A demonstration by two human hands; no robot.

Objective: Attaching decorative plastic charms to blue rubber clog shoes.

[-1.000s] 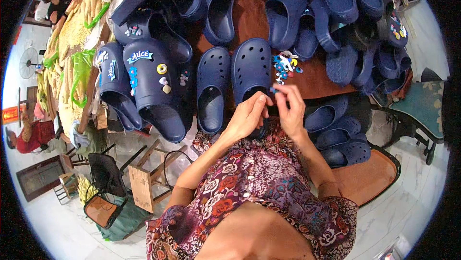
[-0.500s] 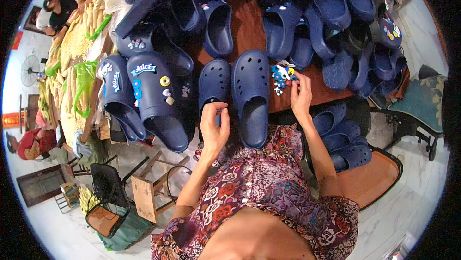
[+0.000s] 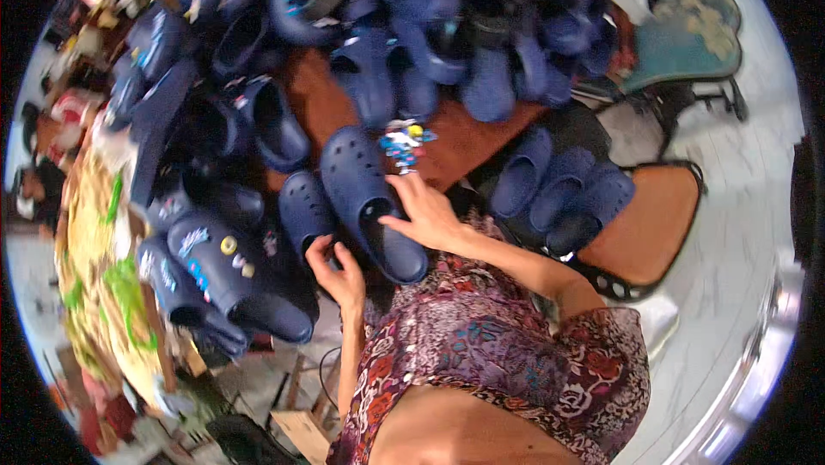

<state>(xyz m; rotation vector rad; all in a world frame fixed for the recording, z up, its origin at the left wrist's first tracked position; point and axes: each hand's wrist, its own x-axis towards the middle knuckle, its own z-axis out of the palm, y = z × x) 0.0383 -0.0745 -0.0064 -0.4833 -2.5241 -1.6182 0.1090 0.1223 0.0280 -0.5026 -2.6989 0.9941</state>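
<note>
Two undecorated navy clogs lie side by side before me: a smaller-looking clog [image 3: 305, 204] on the left and a larger one [image 3: 351, 160] with its open heel toward me. At the near end of the left clog, my left hand [image 3: 338, 274] has curled fingers with thumb and forefinger apart; I make out nothing between them. My right hand [image 3: 426, 214] reaches across the right side of the larger clog, fingers stretched and thumb apart at its opening. Just beyond those fingertips lies a small heap of colourful shoe charms [image 3: 404, 145].
Many navy clogs [image 3: 369, 70] pile up across the brown tabletop [image 3: 314, 91]. Decorated clogs [image 3: 236, 267] stand at left. Several more clogs [image 3: 559, 181] sit on an orange-seated chair [image 3: 640, 237]. A green chair [image 3: 692, 35] is far right; pale corn cobs [image 3: 94, 233] cover the left side.
The view has turned, shifting the scene leftward. My right hand has left the charms and come over to the larger clog. My left hand remains by the smaller clog.
</note>
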